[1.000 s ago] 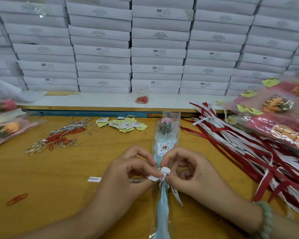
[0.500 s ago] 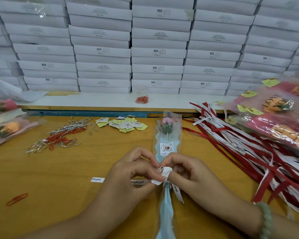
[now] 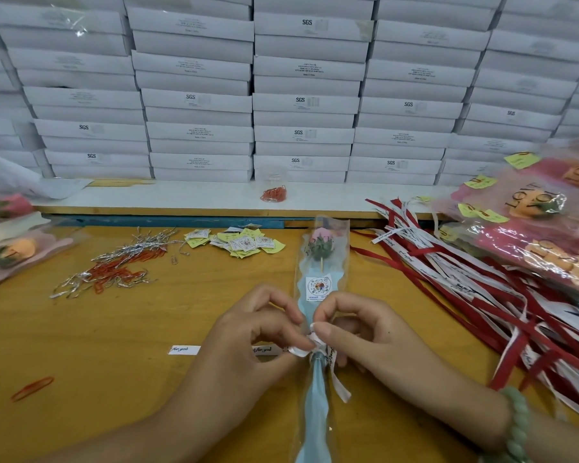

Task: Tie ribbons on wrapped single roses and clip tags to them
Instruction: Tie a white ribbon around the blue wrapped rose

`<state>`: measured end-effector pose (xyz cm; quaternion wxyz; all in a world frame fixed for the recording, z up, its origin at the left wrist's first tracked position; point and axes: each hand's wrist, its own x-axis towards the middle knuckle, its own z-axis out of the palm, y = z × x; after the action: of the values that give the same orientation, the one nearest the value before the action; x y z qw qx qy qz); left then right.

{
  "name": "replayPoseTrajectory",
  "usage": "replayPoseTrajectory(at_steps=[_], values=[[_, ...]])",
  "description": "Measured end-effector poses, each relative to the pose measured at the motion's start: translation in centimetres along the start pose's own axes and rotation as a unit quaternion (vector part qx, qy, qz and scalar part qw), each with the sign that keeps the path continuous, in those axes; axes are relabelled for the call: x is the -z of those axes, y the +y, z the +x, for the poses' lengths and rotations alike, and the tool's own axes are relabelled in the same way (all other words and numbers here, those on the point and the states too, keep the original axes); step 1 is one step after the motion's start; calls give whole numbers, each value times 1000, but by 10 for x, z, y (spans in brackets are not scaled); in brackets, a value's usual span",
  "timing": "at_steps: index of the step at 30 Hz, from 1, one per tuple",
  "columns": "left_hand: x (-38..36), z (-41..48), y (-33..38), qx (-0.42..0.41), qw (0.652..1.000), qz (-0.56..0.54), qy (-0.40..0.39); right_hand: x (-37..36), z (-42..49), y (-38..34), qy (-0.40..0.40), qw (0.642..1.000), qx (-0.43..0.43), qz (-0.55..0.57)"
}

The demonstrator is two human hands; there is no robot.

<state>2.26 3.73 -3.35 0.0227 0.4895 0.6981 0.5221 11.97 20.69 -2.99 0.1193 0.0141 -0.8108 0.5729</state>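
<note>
Left hand (image 3: 244, 340) and right hand (image 3: 376, 339), fingers curled, both pinch the ribbon (image 3: 302, 351).

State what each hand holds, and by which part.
Left hand pinches the white ribbon just left of its knot; right hand pinches the top of the knot, tied round the wrapped rose.

A packing workshop for gift flowers.
White boxes (image 3: 303, 105) stacked wall-high behind a wooden table (image 3: 114, 345) heaped with ribbons (image 3: 465, 279), tags (image 3: 241, 242), paper clips (image 3: 114, 274) and wrapped roses (image 3: 532, 235).
</note>
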Motion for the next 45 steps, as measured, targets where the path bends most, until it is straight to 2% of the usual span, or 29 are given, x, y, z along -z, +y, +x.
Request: replayPoseTrajectory(at_steps=[5, 12, 21, 31, 38, 42, 45], values=[[1, 0, 4, 11, 1000, 7, -20, 9, 3, 0, 35, 998, -42, -1], [4, -1, 8, 23, 997, 20, -68, 28, 6, -2, 28, 993, -110, 22], [3, -1, 5, 24, 995, 35, -91, 51, 13, 3, -65, 986, -145, -51], [4, 0, 6, 36, 986, 32, -161, 73, 17, 17, -162, 976, -148, -5], [4, -3, 4, 24, 979, -25, -203, 73, 16, 26, -131, 986, -100, 17], [-3, -5, 2, -29, 971, 56, -229, 70, 18, 27, -109, 990, -89, 21], [-6, -5, -2, -32, 962, 107, -250, 68, 17, 27, -94, 991, -90, 17]])
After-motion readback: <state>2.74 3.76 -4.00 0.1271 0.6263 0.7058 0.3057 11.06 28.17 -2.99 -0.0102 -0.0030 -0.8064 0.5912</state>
